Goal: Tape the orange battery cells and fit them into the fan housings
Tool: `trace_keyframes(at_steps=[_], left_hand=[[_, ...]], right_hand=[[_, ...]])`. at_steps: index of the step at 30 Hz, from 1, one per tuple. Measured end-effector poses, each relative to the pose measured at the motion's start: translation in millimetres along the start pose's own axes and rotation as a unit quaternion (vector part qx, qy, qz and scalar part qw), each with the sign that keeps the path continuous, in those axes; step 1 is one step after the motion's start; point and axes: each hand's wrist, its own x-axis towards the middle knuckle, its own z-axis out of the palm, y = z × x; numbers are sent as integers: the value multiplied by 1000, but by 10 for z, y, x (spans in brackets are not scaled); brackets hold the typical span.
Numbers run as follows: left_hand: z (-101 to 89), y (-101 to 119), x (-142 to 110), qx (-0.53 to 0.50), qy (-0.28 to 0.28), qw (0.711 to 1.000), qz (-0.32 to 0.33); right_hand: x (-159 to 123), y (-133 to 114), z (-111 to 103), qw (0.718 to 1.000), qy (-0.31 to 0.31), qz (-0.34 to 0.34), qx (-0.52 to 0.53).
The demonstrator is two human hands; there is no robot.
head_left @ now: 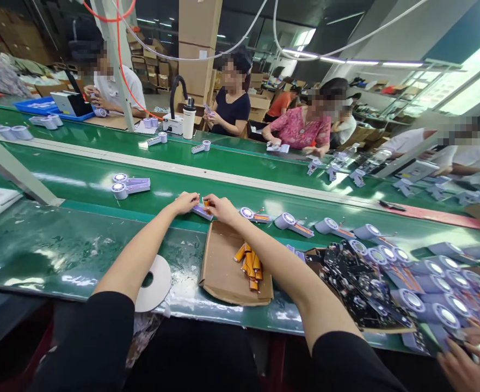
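My left hand [186, 202] is closed in a pinch at the near side of the green belt, and what its fingertips hold is too small to make out. Close beside it, my right hand [220, 209] has its fingers shut on an orange battery [206, 202]. Below both hands lies a lilac fan housing [203, 212], its handle part showing and the rest hidden behind the hands. A cardboard tray [219, 272] holding several orange batteries [250, 267] sits under my right forearm. Near my left forearm is a roll of white tape [163, 280].
Lilac fans [130, 185] lie on the belt [77, 163], more with wires [295, 223] to the right. Black circuit boards [358, 283] are heaped near a pile of fans [440, 286]. A co-worker's hand [468, 359] is at lower right. Several people sit across the belt.
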Motion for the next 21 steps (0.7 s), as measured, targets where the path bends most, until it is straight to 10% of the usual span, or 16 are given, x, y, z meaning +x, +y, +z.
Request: trace_keyframes(at_steps=[12,21], left_hand=[[101,95,159,0,3,1000,-31],[-28,552,116,24,21,997,-64]], right_hand=[[141,112,69,973,-152,-16,-172],[183,-128,-162,955,-193,-25,-225]])
